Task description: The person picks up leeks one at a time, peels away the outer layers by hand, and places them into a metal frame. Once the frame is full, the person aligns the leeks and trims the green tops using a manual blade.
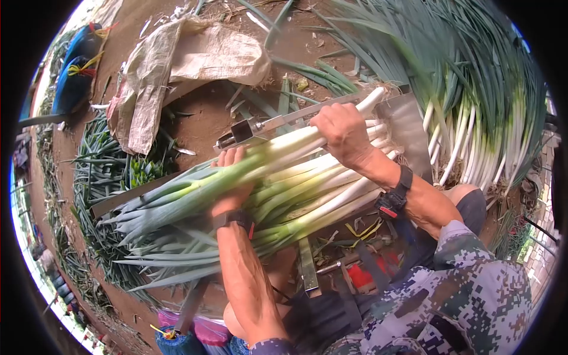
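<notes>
On the floor at left: pile of green leaf cuttings, pale woven sack overlapping its top edge. Next, left hand, fingers curled around the green part of the upper stalks. Green onion bunch lies between the arms, root ends right, by a metal plate. Right hand: fingers wrapped around white stems near the roots. Far right: larger onion heap, leaves up-frame.
</notes>
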A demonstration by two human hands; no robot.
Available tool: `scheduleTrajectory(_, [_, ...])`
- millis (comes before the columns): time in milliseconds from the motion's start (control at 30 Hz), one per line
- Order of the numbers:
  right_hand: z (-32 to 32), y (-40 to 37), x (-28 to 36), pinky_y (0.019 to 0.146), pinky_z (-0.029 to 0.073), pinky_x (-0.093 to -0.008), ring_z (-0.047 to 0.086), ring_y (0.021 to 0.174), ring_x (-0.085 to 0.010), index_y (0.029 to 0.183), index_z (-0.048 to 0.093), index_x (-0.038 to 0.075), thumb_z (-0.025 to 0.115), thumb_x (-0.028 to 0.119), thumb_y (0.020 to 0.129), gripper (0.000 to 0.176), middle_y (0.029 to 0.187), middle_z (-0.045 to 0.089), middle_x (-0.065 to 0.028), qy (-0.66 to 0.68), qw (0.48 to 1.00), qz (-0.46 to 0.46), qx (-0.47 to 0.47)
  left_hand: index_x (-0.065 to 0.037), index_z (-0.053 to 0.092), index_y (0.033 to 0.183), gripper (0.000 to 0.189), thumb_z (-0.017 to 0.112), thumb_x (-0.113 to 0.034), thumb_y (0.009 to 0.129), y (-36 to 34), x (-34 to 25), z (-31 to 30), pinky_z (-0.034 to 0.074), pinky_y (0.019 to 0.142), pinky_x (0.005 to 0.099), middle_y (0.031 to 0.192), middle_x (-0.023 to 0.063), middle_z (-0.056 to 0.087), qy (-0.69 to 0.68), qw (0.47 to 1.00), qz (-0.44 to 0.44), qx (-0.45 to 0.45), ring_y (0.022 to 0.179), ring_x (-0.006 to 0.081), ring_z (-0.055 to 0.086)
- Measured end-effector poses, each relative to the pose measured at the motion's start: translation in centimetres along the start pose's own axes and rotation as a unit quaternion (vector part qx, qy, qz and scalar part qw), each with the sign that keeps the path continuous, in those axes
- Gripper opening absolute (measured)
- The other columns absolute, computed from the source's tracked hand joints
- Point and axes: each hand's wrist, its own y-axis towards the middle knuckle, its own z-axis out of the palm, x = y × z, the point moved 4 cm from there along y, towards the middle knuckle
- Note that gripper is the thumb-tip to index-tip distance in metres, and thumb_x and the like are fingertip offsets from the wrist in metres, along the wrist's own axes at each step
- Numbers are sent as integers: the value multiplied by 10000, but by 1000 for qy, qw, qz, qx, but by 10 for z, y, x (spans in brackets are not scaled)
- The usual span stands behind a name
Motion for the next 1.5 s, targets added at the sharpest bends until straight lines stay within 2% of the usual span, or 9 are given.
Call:
scheduleTrajectory(133, [22, -12, 7, 644, 419, -363, 593, 728, -219, 780, 527, 115, 577, 73, 762, 68, 745, 550, -47, -4, 997, 32, 68, -151, 544, 1351, 508, 602, -388, 906, -15, -7, -1, 395, 1042, 487, 1348, 146, 582, -35, 976, -122, 180, 1239, 373, 531])
scheduleTrajectory(233, [40, -16, -17, 650, 422, -385, 597, 738, -244, 793, 534, 115, 594, 78, 755, 80, 762, 566, -51, 9, 997, 50, 52, -53, 591, 1219, 430, 615, -355, 915, -19, -24, -24, 505, 856, 481, 1172, 203, 645, -23, 974, -105, 199, 1052, 415, 610])
scheduleTrajectory(333, [85, -44, -43, 663, 414, -401, 587, 785, -262, 887, 545, 106, 733, 224, 690, 296, 798, 550, -55, -19, 991, 61, 115, -171, 496, 1426, 582, 589, -454, 926, -23, -27, -26, 425, 1035, 477, 1327, 212, 590, -124, 943, -195, 238, 1238, 421, 525])
scheduleTrajectory(567, [78, -46, -56, 642, 505, -417, 645, 789, -288, 872, 553, 88, 735, 672, 688, 639, 798, 583, -78, 132, 983, -5, 124, -170, 528, 1402, 556, 637, -411, 913, -31, -34, -35, 417, 1035, 478, 1338, 219, 575, -117, 956, -182, 199, 1238, 417, 516])
scheduleTrajectory(800, [91, -53, -58, 662, 496, -409, 632, 784, -293, 891, 575, 81, 628, 697, 780, 628, 806, 592, -100, 84, 981, 15, 173, -143, 570, 1364, 519, 641, -394, 915, -30, -34, -36, 403, 1027, 483, 1323, 200, 585, -100, 968, -163, 164, 1219, 415, 518])
scheduleTrajectory(900, [106, -54, -61, 689, 512, -432, 660, 804, -308, 891, 598, 72, 444, 803, 839, 749, 797, 608, -113, 51, 974, 45, 217, -59, 641, 1126, 336, 702, -271, 873, -30, -42, -46, 485, 843, 484, 1079, 190, 655, -104, 992, -69, 19, 998, 403, 599])
scheduleTrajectory(1200, [112, -57, -61, 758, 512, -485, 672, 838, -365, 951, 627, 63, 436, 814, 831, 783, 853, 672, -164, 87, 945, 94, 301, -33, 690, 1068, 220, 717, -106, 863, -27, -30, -62, 534, 741, 374, 931, 154, 701, -153, 967, -146, -143, 798, 335, 680])
scheduleTrajectory(1367, [117, -59, -61, 786, 490, -497, 671, 883, -361, 930, 620, 62, 465, 805, 823, 766, 904, 688, -161, 91, 930, 129, 333, -113, 655, 1176, 453, 807, -236, 767, -11, -24, -72, 424, 970, 417, 1219, 102, 602, -18, 992, -120, -27, 1153, 295, 549])
scheduleTrajectory(1500, [117, -59, -60, 806, 483, -487, 671, 903, -352, 916, 621, 54, 475, 802, 822, 768, 928, 694, -164, 91, 945, 121, 291, -173, 650, 1229, 466, 776, -305, 800, 10, -24, -70, 364, 1012, 449, 1200, 95, 620, 104, 992, 11, -69, 1147, 301, 553])
